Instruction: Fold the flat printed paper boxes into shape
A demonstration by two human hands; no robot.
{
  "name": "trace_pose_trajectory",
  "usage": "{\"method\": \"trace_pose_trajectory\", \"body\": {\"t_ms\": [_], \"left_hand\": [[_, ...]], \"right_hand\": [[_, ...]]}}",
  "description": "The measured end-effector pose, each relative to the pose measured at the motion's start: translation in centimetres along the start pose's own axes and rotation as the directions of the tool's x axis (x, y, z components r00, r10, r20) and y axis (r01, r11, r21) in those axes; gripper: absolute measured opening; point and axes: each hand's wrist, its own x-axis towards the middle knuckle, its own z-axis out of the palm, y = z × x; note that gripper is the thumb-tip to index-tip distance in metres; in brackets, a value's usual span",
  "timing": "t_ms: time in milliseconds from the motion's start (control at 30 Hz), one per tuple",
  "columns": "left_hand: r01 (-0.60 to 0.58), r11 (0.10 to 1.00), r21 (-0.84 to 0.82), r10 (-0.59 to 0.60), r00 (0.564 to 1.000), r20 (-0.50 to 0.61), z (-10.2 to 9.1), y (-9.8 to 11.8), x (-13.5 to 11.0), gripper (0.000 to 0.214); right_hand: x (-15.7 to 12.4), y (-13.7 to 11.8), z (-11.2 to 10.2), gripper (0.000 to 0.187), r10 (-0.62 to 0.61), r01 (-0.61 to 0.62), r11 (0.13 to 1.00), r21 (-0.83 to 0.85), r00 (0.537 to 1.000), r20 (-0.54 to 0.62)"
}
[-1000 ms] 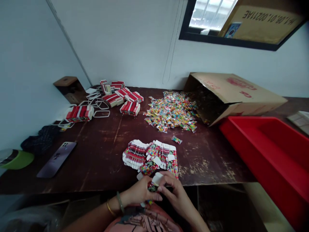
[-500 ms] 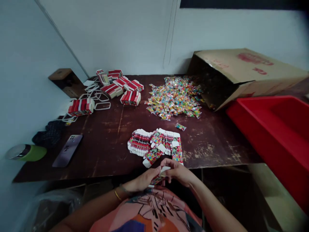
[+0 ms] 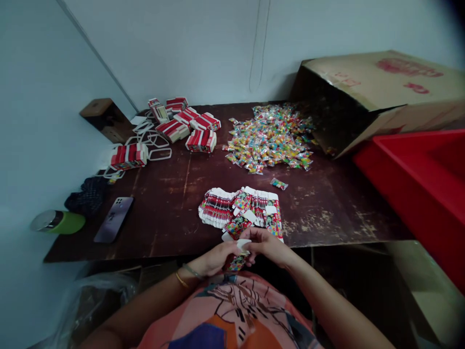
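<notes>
A small printed carton [image 3: 238,261] is held between the left hand [image 3: 217,257] and the right hand [image 3: 268,247], just in front of the near edge of a dark, worn table [image 3: 327,213] and above the person's lap. The grip of each hand is closed on the carton, with a white flap showing between the fingertips.

Just beyond the hands, a fanned stack of flat, unfolded cartons [image 3: 240,213] is laid on the table. Farther back, a heap of small, bright candy packets [image 3: 271,138] is spread out from the mouth of a cardboard box [image 3: 378,92] tipped on its side. 1 loose packet [image 3: 279,183] is seen between the heap and the stack.

At the back left, bundles of red and white cartons [image 3: 181,128] are scattered among white bands. A phone [image 3: 114,219], a dark cloth [image 3: 87,194] and a green bottle [image 3: 58,222] are set near the left edge. A red tub [image 3: 421,179] is placed at the right.
</notes>
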Motion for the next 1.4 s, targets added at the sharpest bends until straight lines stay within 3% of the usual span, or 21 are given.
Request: {"method": "trace_pose_trajectory", "body": {"t_ms": [133,300,433,533,667,767,867,933,1000,1100,1200,1267,1333,1400], "left_hand": [[0.06,0.987,-0.147,-0.058,0.998,0.02,-0.4,-0.7,0.2,0.026],[0.033,0.974,-0.225,-0.054,0.995,-0.088,-0.9,-1.6,0.3,0.027],[0.036,0.972,-0.233,-0.062,0.992,-0.105,-1.2,-1.9,0.4,0.029],[0.018,0.972,-0.234,-0.047,0.992,-0.118,-1.5,-2.0,0.1,0.033],[-0.029,0.968,-0.247,0.027,1.0,-0.012,-2.0,-2.6,-0.7,0.041],[-0.082,0.986,-0.147,0.082,0.997,-0.008,-2.5,-3.2,-1.0,0.046],[-0.121,0.992,0.035,0.122,0.992,-0.016,-2.7,-3.3,-0.9,0.048],[-0.131,0.986,0.104,0.132,0.991,0.004,-2.7,-3.2,-0.9,0.05],[-0.138,0.982,0.13,0.139,0.99,0.0,-2.6,-2.9,-0.9,0.05],[-0.178,0.981,0.076,0.18,0.983,-0.017,-2.4,-2.4,-0.9,0.049],[-0.227,0.974,0.008,0.227,0.973,-0.039,-2.0,-1.9,-0.6,0.05],[-0.242,0.969,0.039,0.244,0.967,-0.068,-1.7,-1.4,-0.4,0.053],[-0.276,0.941,0.197,0.299,0.949,-0.101,-1.3,-1.0,-0.3,0.056],[-0.319,0.829,0.459,0.413,0.903,-0.119,-1.0,-0.9,-0.2,0.059]], "right_hand": [[0.2,0.0,1.2,0.037,-0.046,0.044,0.989,-0.139,0.999,-0.009],[0.7,0.4,1.8,0.048,-0.132,0.098,0.941,-0.325,0.988,-0.083],[1.1,0.6,1.5,0.035,-0.175,0.159,0.921,-0.355,0.984,-0.015],[1.4,1.0,1.2,0.03,-0.198,0.175,0.917,-0.359,0.98,-0.026],[1.5,1.2,0.9,0.025,-0.228,0.194,0.906,-0.376,0.972,-0.049],[1.0,0.7,0.7,0.019,-0.353,0.257,0.798,-0.546,0.933,-0.077],[0.0,0.1,0.5,0.02,-0.378,0.295,0.721,-0.627,0.926,0.0],[-0.4,0.0,0.4,0.023,-0.36,0.293,0.738,-0.608,0.933,0.013],[-0.6,0.4,0.3,0.024,-0.348,0.266,0.797,-0.542,0.936,-0.052],[-0.4,1.5,0.1,0.034,-0.314,0.237,0.885,-0.402,0.939,-0.138],[-0.3,2.0,0.2,0.038,-0.341,0.255,0.892,-0.373,0.921,-0.187],[-0.4,1.6,0.4,0.029,-0.461,0.301,0.814,-0.497,0.855,-0.237],[-0.8,0.7,0.6,0.019,-0.59,0.312,0.658,-0.686,0.779,-0.212],[-1.3,-0.1,0.6,0.014,-0.629,0.27,0.512,-0.815,0.764,-0.142]]}}
